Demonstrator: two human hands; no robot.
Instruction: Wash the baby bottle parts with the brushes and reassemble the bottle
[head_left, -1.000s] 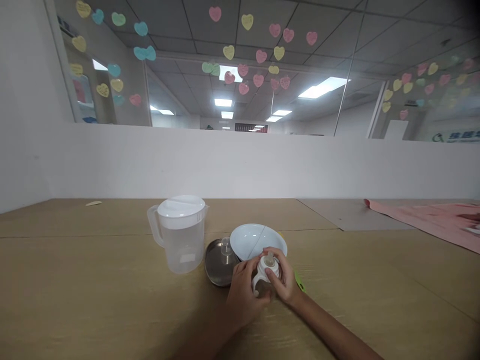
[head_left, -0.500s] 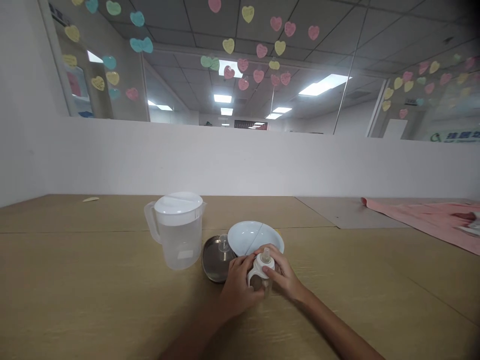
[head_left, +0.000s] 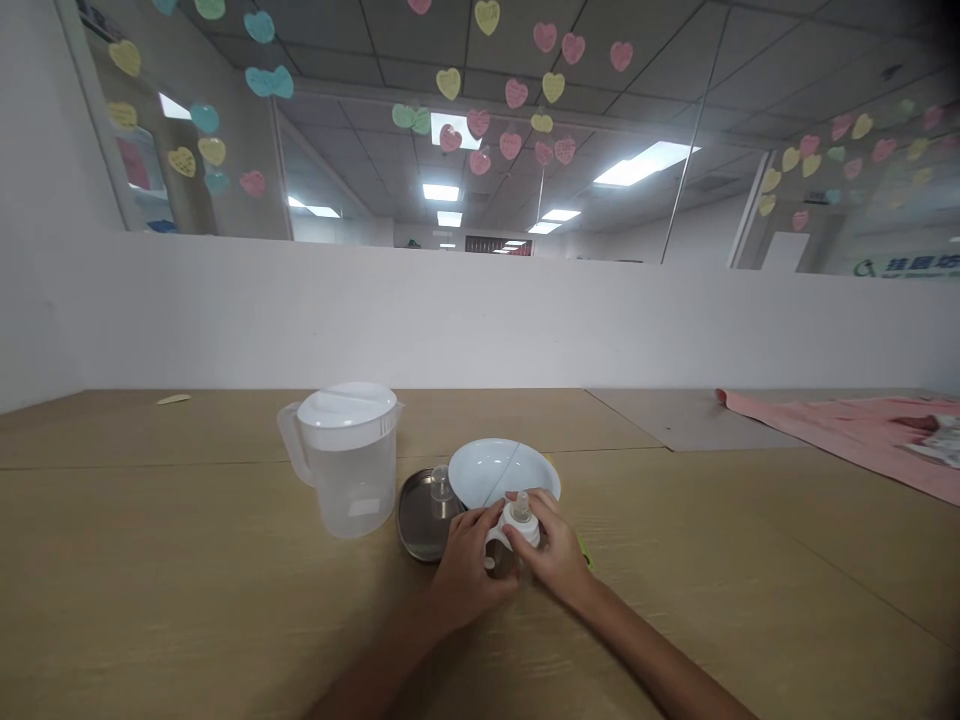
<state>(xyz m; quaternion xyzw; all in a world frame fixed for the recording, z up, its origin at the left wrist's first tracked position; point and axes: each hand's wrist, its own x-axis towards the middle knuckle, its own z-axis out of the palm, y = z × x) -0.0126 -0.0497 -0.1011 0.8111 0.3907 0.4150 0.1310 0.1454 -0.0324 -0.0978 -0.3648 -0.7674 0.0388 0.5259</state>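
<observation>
A baby bottle (head_left: 523, 532) with a white collar, a side handle and a clear nipple on top stands upright between my hands. My left hand (head_left: 472, 565) is wrapped round its body and handle on the left. On the right, my right hand (head_left: 556, 545) grips the white collar with thumb and fingers. Just behind the bottle sits a white bowl (head_left: 495, 468). To the left of the bowl, a metal tray (head_left: 420, 520) holds a small clear cap (head_left: 441, 490). The lower part of the bottle is mostly hidden by my fingers.
A lidded clear pitcher (head_left: 352, 465) stands on the wooden table (head_left: 187, 580) left of the tray. A pink cloth (head_left: 825, 430) lies at the far right. Something green (head_left: 586, 552) shows beside my right hand. A white wall (head_left: 450, 320) rises behind the table.
The view has shifted slightly. My right hand has turned a little round the collar, and a green thing now shows beside it. Both hands still hold the bottle.
</observation>
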